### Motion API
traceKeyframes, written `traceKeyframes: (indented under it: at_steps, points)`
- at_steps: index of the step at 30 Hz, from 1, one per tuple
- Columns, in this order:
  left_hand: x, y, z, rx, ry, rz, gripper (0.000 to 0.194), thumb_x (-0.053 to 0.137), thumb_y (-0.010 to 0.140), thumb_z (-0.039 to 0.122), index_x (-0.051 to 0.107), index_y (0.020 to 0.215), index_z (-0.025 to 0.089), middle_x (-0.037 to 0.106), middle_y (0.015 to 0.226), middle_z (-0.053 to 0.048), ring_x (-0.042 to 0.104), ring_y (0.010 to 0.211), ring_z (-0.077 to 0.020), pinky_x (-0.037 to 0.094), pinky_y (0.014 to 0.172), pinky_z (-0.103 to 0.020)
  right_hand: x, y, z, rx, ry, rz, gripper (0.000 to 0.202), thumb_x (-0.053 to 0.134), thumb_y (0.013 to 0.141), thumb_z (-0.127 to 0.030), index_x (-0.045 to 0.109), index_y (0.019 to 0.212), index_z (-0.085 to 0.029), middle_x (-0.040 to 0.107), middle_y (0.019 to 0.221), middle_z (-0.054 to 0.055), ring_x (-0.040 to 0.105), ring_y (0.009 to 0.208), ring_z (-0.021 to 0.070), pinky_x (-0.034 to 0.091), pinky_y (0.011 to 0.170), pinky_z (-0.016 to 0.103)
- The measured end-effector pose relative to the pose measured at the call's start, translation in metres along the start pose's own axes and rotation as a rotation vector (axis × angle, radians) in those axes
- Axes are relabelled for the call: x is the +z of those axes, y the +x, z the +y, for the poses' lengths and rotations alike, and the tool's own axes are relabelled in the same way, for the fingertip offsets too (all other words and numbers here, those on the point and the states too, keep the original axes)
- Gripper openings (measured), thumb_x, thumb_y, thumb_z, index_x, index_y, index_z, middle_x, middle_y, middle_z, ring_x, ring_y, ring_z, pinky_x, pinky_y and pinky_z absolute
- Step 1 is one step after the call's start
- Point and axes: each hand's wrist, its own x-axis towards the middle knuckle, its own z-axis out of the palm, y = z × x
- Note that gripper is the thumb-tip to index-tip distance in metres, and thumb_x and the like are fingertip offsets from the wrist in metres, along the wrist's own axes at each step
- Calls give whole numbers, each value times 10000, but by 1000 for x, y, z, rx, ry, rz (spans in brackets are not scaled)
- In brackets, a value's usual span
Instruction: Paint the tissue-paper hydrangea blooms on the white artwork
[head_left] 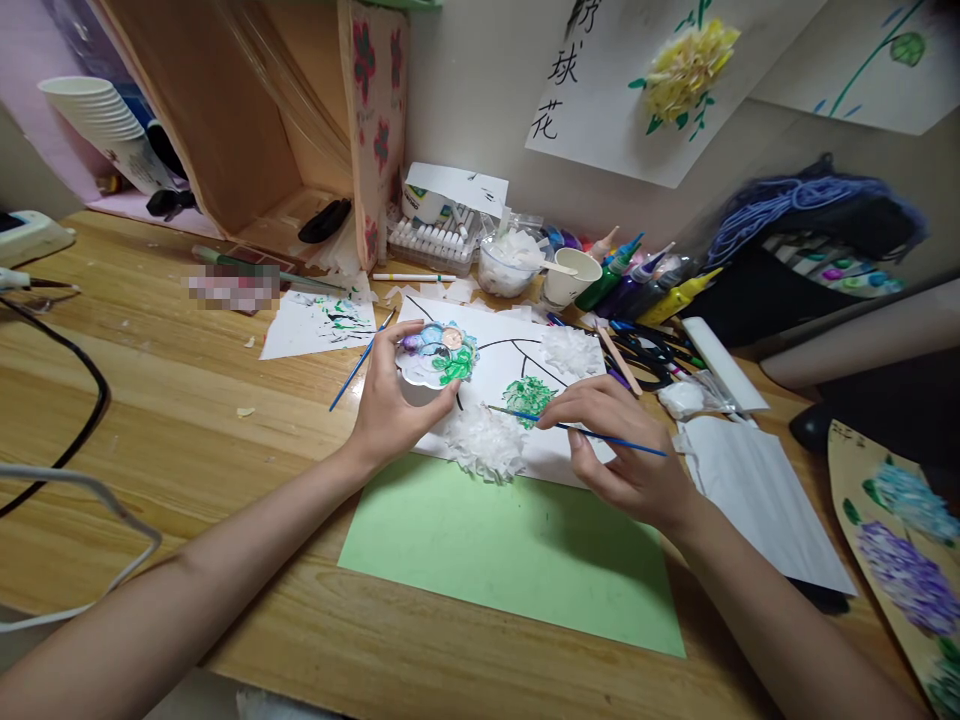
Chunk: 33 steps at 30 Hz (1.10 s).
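My left hand (394, 405) grips a small scalloped paint palette (420, 372) by its edges, with blue, purple, peach and green paint in its wells. Between the fingers of my right hand (626, 445) is a thin blue paintbrush (600, 435), its tip over a white paper flower (487, 440). That flower lies on a white sheet (551, 465) with black branch lines. A green-painted paper flower (529, 397) sits just behind the brush, and another white paper flower (571, 352) is farther back. Part of the sheet is hidden under my hands and the palette.
Under the sheet lies green paper (517, 560). A second paintbrush (360, 365) rests left of the palette. Behind stand a clear bowl of white scraps (514, 265), a paper cup (570, 278) and paint bottles (645, 285). Folded white paper (765, 500) lies right; a black cable (82, 360) crosses the left.
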Motion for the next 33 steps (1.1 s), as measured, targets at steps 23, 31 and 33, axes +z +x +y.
traceKeyframes:
  at_steps: [23,31,33]
  points:
    - [-4,-2,7,182,28,-66,668,758,688,201,402,1254,205,515,1277,-138,499,1230,-266,469,999,-437,-4,70,-12,82,0,262,199,425,910,-180,575,783,-205,611,728,19,546,765,168,422,711,318]
    - [-4,-3,7,167,26,-76,655,751,698,221,406,1255,204,511,1276,-134,485,1239,-263,439,1039,-452,2,73,-10,95,11,183,202,419,913,-179,562,772,-205,612,726,18,546,766,167,420,708,313]
    - [-4,-3,6,163,24,-79,653,750,698,220,406,1253,204,510,1276,-133,486,1237,-260,442,1035,-446,1,73,-9,95,19,184,202,425,913,-185,566,771,-209,612,730,19,549,771,169,419,712,316]
